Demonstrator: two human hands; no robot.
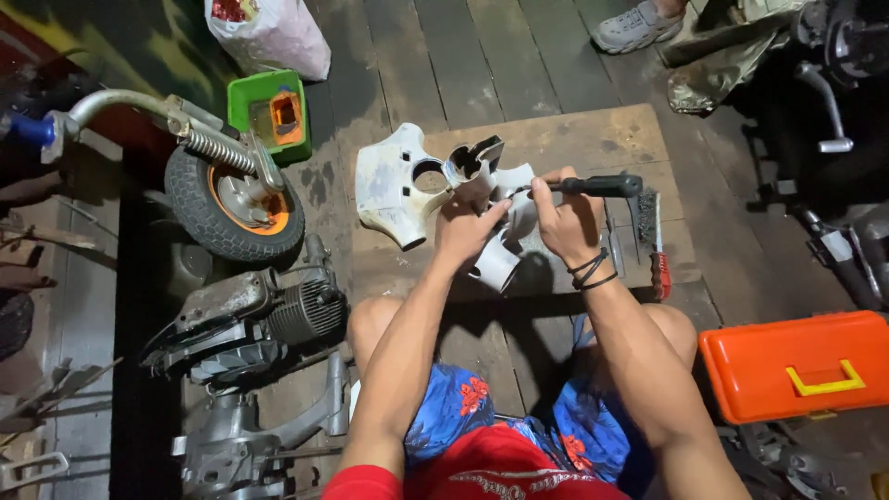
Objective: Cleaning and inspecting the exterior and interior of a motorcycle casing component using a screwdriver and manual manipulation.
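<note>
On the wooden board (565, 139) in front of your knees, both of your hands meet over a white plastic cover (505, 218). Your left hand (468, 231) grips this cover from below and the near side, fingers curled tight around its edge, thumb pressed on top. Your right hand (565, 218) is wrapped in a fist around the black handle of a screwdriver (588, 186), all fingers pressed together, none spread. The screwdriver lies nearly level, handle pointing to your right, its thin shaft reaching left to the cover just above your left thumb; whether the tip sits in a screw you cannot tell from this view. Black bands (591, 271) ring your right wrist.

Just beside the cover, to your left on the same board, lies a second white plastic shell (389, 185) with a round hole in it, touching or nearly touching the piece you hold. To your right, near your right hand, a wire brush with a red handle (656, 243) rests on the board. An orange toolbox (796, 366) with a yellow latch sits well apart by your right knee. On your left stand a small wheel with an orange rim (236, 199), a green tray (269, 116) and an engine (259, 319).
</note>
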